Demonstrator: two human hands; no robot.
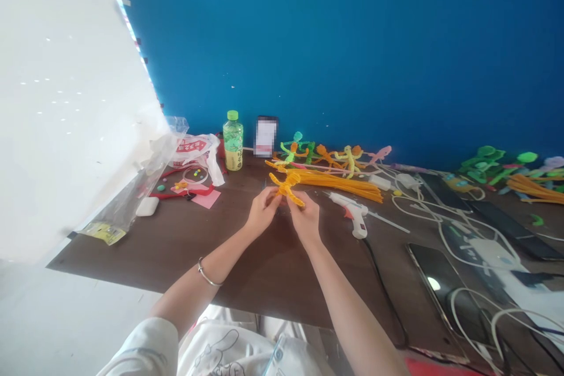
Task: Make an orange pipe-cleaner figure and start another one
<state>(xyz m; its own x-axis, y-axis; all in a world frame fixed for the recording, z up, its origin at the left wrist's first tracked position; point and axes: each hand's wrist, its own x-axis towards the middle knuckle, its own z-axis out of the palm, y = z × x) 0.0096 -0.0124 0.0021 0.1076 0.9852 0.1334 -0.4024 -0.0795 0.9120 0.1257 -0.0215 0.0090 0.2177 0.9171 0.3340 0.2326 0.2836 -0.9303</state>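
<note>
Between my two hands, above the middle of the brown table (211,258), is an orange fuzzy pipe-cleaner figure (288,183) with several curved limbs. My left hand (263,210) pinches its lower left side, fingers closed. On the other side my right hand (305,213) closes round its lower right part. Just behind the figure lies a bundle of orange pipe cleaners (343,184). A white glue gun (352,211) rests on the table to the right of my right hand. The fingertips are partly hidden behind the figure and thumbs.
A green-capped bottle (233,142) and a propped phone (266,136) stand by the blue wall. Small pipe-cleaner figures (348,158) are at the back. Plastic bags (194,150) and a white case (147,206) lie left; cables and a dark tablet (449,288) lie right.
</note>
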